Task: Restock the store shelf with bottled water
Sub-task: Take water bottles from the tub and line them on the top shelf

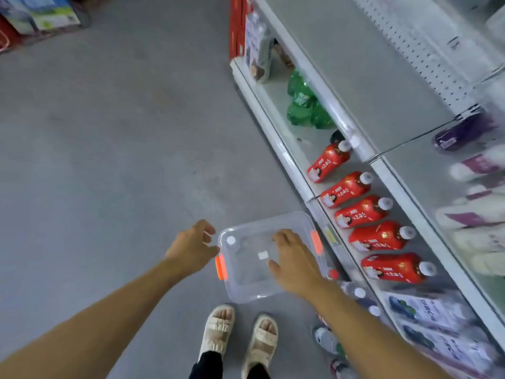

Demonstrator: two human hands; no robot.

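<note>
A clear plastic bin (246,285) with orange latches stands on the grey floor beside the white store shelf (289,165). It looks nearly empty; a white cap-like piece shows in its far left corner. My left hand (192,246) hovers at the bin's left rim, fingers spread and holding nothing. My right hand (293,259) reaches over the bin's right side with fingers loosely extended, also holding nothing. Clear water bottles (355,292) with white and red caps stand on the bottom shelf just right of my right forearm, partly hidden by it.
Red-labelled bottles (352,188) line the bottom shelf, with green bottles (303,105) farther back. Purple-and-white packs (475,170) sit on the shelf above. My sandalled feet (237,335) stand just behind the bin. Open grey floor stretches left; boxes (41,15) lie at the far left.
</note>
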